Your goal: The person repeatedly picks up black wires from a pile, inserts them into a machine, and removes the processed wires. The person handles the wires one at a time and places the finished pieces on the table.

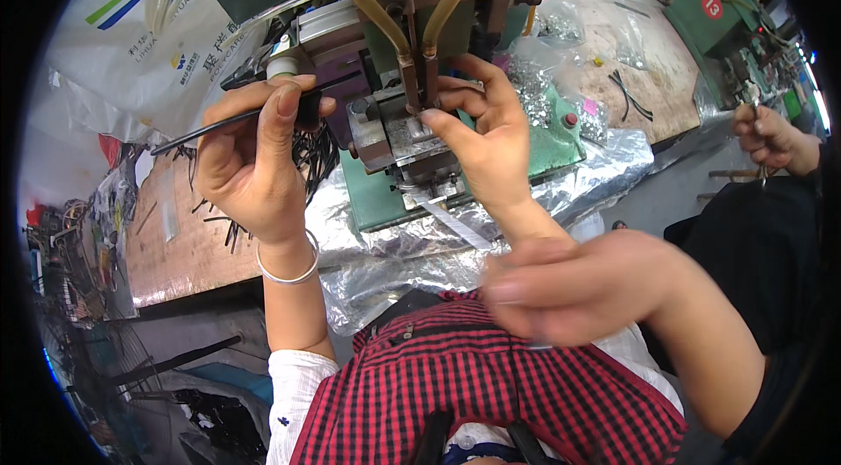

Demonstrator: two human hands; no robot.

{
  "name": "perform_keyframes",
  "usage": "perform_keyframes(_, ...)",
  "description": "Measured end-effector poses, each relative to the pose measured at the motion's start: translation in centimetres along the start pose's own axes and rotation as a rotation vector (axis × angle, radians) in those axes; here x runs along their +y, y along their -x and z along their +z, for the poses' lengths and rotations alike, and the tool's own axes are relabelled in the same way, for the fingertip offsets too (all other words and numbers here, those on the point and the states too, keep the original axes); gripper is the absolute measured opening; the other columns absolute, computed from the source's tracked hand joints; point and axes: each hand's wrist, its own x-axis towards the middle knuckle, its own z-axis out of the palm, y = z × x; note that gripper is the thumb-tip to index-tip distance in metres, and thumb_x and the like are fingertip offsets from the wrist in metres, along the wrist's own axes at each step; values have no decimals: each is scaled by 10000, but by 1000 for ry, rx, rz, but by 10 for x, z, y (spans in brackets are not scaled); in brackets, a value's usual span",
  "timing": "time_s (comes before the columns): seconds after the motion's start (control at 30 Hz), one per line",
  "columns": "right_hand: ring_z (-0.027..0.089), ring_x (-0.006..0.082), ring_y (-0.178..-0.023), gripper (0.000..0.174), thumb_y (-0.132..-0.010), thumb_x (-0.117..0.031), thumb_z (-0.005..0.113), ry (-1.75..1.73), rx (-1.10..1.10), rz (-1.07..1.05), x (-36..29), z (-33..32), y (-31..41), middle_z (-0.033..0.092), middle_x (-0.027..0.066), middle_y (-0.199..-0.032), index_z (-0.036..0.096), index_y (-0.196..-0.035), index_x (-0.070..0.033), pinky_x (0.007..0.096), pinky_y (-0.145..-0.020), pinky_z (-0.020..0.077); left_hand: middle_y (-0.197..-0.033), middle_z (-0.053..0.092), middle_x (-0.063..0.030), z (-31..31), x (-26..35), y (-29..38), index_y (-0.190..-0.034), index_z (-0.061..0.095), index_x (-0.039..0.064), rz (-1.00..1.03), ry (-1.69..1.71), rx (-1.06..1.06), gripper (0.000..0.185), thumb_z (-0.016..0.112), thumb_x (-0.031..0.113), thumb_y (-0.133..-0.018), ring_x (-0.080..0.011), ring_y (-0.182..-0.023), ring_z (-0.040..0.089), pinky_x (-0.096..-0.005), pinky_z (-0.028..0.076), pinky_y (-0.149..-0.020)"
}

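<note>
In front of me is a green bench machine, apparently a spot welder, with two copper-coloured electrodes (420,80) reaching down to a metal fixture (410,136). My left hand (253,149), with a silver bangle at its wrist, holds a thin black strip (213,128) between thumb and fingers, left of the fixture. At the electrode tips is my right hand (489,130), its thumb on the fixture's near side and its fingers curled behind. Whether it pinches a small part there is hidden. A pale strip (453,222) slants down from the fixture's front.
Another person's blurred hand (585,287) reaches across my apron from the right; a second hand (769,136) holds a small metal item. Bags of small metal parts (532,87) lie right of the machine. Black strips (230,228) lie left. Silvery foil (394,287) covers the table's front.
</note>
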Motion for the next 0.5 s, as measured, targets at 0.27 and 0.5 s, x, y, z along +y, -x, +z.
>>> perform_keyframes(0.27, 694, 255, -1071, 310, -872, 16, 555, 662, -5, -63, 12, -78, 5, 723, 157, -1137, 694, -1148, -8, 341, -945, 520, -873, 722, -135, 22, -5, 60, -923, 701, 2, 338, -488, -456, 197, 812, -12, -760, -263, -797, 732, -321, 593, -654)
perform_keyframes(0.5, 719, 247, -1002, 253, -904, -4, 563, 818, 31, 68, 38, -144, 21, 742, 147, -1060, 709, -1110, -32, 329, -887, 530, -926, 732, -95, 35, -32, 74, -905, 685, 87, 553, -613, -431, 269, 872, 126, -716, -126, -577, 616, -250, 434, -465)
